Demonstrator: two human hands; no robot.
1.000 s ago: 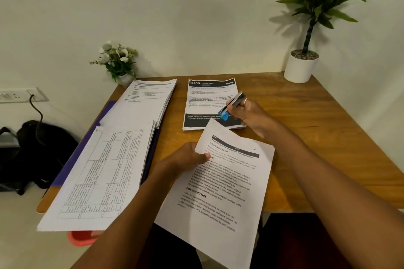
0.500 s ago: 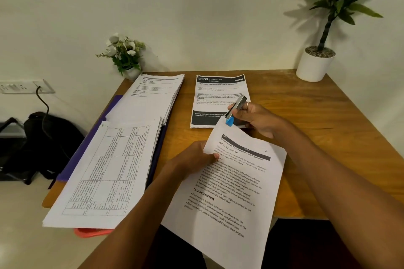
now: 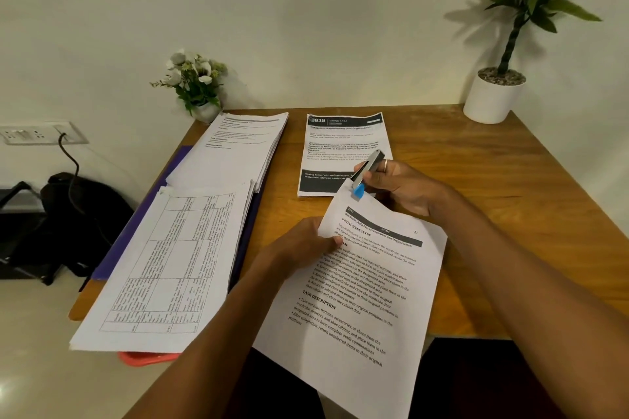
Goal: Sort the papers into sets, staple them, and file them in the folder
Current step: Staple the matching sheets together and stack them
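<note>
Left hand (image 3: 299, 241): our fingers pinch the set's left edge.
Right hand (image 3: 401, 187): we grip the stapler (image 3: 366, 173), its blue end at the set's top corner.
Set (image 3: 357, 299): tilted, overhanging the table (image 3: 510, 214) front.
Folder (image 3: 177, 160): purple, under two stacks at left.

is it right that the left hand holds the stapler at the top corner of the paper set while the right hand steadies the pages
Not quite: the head view shows the right hand holding the stapler at the top corner of the paper set, while the left hand steadies the pages.
</note>
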